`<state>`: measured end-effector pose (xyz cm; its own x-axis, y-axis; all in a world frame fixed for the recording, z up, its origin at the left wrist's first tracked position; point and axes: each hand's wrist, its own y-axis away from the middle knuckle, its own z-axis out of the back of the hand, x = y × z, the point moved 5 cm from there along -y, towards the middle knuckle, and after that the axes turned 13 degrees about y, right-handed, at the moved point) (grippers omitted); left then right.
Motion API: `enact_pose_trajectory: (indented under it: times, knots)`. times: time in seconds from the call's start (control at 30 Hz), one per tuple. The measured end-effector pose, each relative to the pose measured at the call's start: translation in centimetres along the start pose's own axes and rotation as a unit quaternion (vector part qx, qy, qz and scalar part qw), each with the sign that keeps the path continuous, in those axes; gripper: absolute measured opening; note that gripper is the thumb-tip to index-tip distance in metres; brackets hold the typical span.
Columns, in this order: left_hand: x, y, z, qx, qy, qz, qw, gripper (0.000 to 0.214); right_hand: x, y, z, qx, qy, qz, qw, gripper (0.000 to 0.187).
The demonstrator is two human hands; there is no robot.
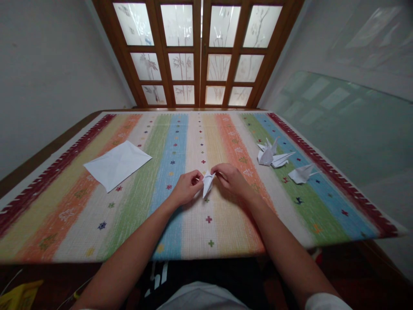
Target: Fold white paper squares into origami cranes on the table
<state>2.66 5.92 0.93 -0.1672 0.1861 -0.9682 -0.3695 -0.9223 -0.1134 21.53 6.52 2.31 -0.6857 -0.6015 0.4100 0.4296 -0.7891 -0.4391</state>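
Observation:
A small, partly folded white paper piece (207, 183) is held just above the striped tablecloth (135, 215) at the table's middle. My left hand (186, 187) pinches its left edge with closed fingers. My right hand (230, 177) pinches its upper right corner, fingers also closed. The paper's narrow tip points down toward the cloth between my two hands.
A flat creased white sheet (116, 164) lies to the left on the cloth. Folded white paper cranes (270, 154) and another folded paper figure (302, 173) rest to the right. Wooden-framed frosted glass doors (200, 51) stand behind the table. A pane of glass (355, 129) leans at right.

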Motion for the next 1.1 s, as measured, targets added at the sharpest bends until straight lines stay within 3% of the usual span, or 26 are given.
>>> enact_pose_trajectory:
  times: [0.2, 0.33, 0.4, 0.57, 0.77, 0.87, 0.97, 1.1]
  knots:
    - [-0.3, 0.0, 0.2, 0.015, -0.034, -0.018, 0.999, 0.007, 0.0, 0.1, 0.5, 0.03, -0.052, -0.015, 0.998, 0.019]
    - [-0.5, -0.1, 0.6, -0.008, -0.043, -0.049, 0.998, 0.006, -0.1, 0.1, 0.7, 0.023, -0.129, -0.036, 0.991, 0.01]
    - [-0.8, -0.1, 0.6, -0.013, -0.062, -0.077, 0.995, 0.007, -0.1, 0.1, 0.5, 0.019, -0.201, -0.056, 0.978, 0.013]
    - [-1.6, 0.1, 0.7, -0.051, -0.117, -0.153, 0.98, 0.006, 0.1, 0.0, -1.2, 0.044, -0.366, -0.116, 0.922, 0.045]
    - [-1.5, 0.3, 0.2, -0.042, -0.115, -0.146, 0.982, 0.011, 0.5, 0.2, -3.1, 0.055, -0.411, -0.174, 0.893, 0.038]
    - [-1.5, 0.5, -0.1, -0.021, -0.06, -0.136, 0.989, 0.009, 0.2, 0.3, -3.4, 0.044, -0.399, -0.202, 0.893, 0.034]
    - [-1.7, 0.7, -0.2, -0.002, -0.012, -0.136, 0.991, 0.014, 0.0, 0.2, -3.0, 0.017, -0.357, -0.203, 0.912, 0.032]
    - [-1.5, 0.7, -0.1, -0.032, 0.009, -0.099, 0.995, 0.028, 0.1, 0.1, -2.6, -0.009, -0.321, -0.186, 0.928, 0.034]
